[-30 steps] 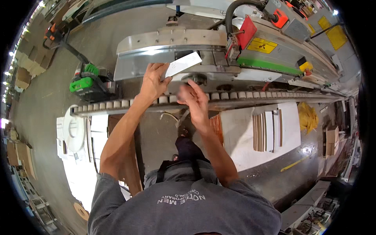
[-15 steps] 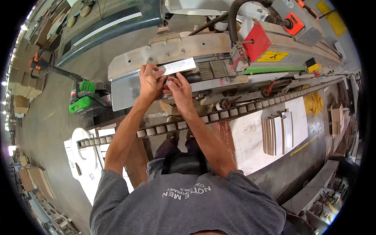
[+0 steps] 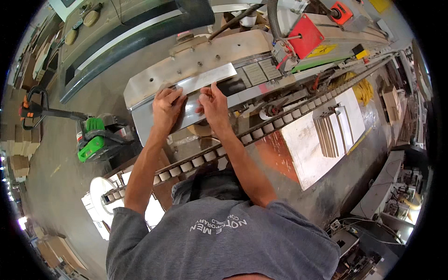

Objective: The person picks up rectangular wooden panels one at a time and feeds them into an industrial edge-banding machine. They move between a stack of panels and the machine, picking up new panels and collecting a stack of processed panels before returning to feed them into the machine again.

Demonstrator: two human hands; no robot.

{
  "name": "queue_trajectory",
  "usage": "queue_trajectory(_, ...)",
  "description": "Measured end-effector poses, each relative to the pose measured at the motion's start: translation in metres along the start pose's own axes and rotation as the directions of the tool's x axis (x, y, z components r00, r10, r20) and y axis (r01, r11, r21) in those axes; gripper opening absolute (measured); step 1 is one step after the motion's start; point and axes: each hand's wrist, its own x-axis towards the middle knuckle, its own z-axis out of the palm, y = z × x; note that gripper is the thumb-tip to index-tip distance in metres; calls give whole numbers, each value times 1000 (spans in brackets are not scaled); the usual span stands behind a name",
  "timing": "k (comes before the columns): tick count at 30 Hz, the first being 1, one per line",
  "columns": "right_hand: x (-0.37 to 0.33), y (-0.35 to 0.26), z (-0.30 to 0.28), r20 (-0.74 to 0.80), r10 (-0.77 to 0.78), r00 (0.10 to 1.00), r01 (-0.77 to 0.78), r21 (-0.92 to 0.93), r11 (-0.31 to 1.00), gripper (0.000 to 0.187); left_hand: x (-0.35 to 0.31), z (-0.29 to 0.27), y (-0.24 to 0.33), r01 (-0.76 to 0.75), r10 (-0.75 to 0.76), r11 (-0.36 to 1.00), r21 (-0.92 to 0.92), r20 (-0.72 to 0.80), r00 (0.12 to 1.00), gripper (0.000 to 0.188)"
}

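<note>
A long white strip lies along the guide plate of a machine's metal bed. Beside its left end is my left hand; the fingers are curled closed, and whatever is between the fingertips is too small to make out. My right hand hovers near the strip's front edge, its fingers loosely bent and spread apart, with nothing visible in them. Bare metal shows between the two hands.
A roller rail runs in front of the bed. To the right, several narrow panels stand on a white board. A red guard plate and a hose rise behind. A green pallet jack is at the left.
My hands have drawn apart; they were close together at the strip's left end. The left hand has moved left and nearer. The whole view has turned slightly.
</note>
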Motion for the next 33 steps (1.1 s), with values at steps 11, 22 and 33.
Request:
queue_trajectory(11,37,-12,-62,-124,-123,985,124,-1,992,5,35,59,39,-104,104,993,-48,3,995,13)
queue_trajectory(22,68,-54,-147,-61,-77,995,76,-29,997,9,74,130,104,-114,111,991,65,42,993,12)
queue_trajectory(33,-68,-130,-213,158,-269,950,310,-363,879,45,112,206,140,28,-33,994,109,49,998,24)
